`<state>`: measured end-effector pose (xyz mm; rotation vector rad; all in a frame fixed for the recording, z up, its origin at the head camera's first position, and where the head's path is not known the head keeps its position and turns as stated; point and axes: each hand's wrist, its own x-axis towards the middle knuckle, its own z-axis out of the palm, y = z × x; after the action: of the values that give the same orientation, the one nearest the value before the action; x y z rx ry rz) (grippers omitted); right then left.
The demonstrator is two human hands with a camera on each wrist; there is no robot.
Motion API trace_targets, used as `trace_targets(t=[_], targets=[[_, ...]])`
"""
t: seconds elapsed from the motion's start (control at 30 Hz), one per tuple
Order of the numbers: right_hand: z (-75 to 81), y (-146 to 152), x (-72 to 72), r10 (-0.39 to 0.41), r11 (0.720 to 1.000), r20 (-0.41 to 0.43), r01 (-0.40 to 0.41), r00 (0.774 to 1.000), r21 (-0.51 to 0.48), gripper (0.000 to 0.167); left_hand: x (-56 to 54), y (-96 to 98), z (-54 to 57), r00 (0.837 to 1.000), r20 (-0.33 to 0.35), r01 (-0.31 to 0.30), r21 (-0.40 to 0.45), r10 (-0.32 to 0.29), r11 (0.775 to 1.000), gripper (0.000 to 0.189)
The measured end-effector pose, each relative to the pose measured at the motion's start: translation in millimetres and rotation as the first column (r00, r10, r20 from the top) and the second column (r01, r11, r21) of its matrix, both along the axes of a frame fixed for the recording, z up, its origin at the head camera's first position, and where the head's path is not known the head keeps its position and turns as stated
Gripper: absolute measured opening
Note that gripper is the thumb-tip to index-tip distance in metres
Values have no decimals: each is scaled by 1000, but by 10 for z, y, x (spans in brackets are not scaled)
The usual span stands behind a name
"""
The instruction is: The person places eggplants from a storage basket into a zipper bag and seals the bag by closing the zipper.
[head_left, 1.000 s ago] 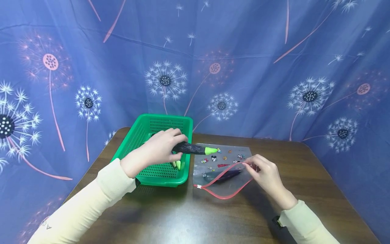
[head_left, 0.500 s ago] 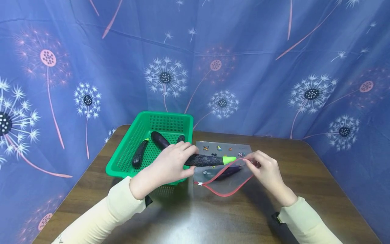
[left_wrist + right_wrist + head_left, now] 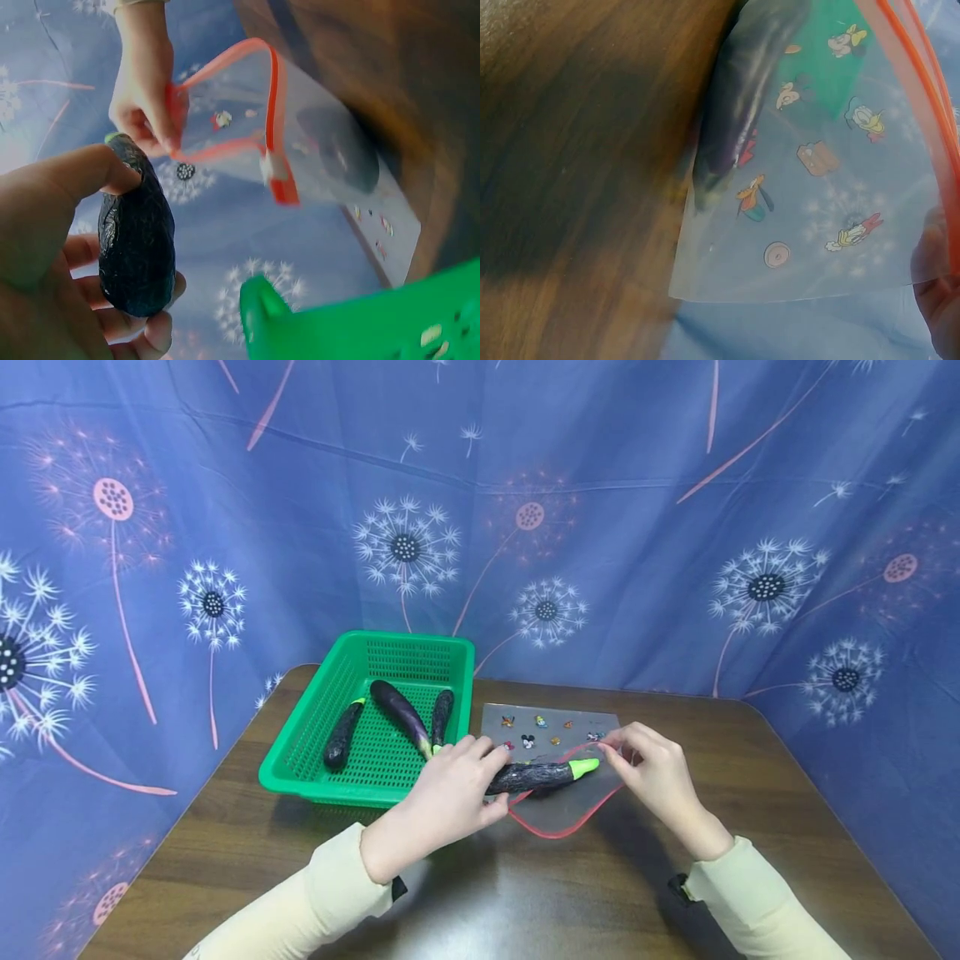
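Observation:
My left hand (image 3: 453, 789) grips a dark, wrinkled, cucumber-shaped vegetable (image 3: 536, 777) with a bright green tip. The vegetable lies nearly level over the mouth of a clear zip bag (image 3: 525, 720), its tip toward my right hand. At the bag's far-right edge, my right hand (image 3: 654, 777) pinches the red rim, and the mouth gapes. Small cartoon figures are printed on the bag. Through the clear side in the right wrist view, a smooth purple eggplant (image 3: 739, 97) shows inside. The left wrist view has the held vegetable (image 3: 139, 232) between thumb and curled fingers.
A green perforated basket (image 3: 300, 728) stands left of the bag on the brown wooden table (image 3: 517, 902). Inside lie an eggplant (image 3: 397, 710) and two dark wrinkled vegetables, one at its left (image 3: 345, 735), another at its right (image 3: 442, 714). A blue dandelion-print curtain (image 3: 637, 568) hangs behind.
My left hand has carried the wrinkled vegetable from over the basket rightward and nearer, over the bag's mouth. The basket's contents have come into sight. My right hand keeps pinching the rim.

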<state>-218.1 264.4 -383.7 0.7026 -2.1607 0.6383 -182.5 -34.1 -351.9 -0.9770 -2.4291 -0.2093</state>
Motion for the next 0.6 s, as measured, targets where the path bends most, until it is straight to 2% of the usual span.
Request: trace_targets(t=[0.13, 0.33, 0.5, 0.6], targets=[[22, -22, 8, -8, 1000, -2, 8, 1000, 7, 13, 15, 100, -87, 1000, -14, -23, -5, 23, 1000, 35], [42, -46, 10, -15, 1000, 3, 15, 1000, 18, 11, 35, 237, -206, 997, -61, -54, -33, 52, 998, 36], [43, -61, 19, -5, 1000, -9, 5, 1000, -4, 15, 58, 381, -267, 991, -109, -83, -62, 76, 995, 33], [46, -66, 19, 1, 1000, -8, -1, 1000, -9, 12, 70, 475, -292, 987, -137, -97, -89, 84, 991, 32]])
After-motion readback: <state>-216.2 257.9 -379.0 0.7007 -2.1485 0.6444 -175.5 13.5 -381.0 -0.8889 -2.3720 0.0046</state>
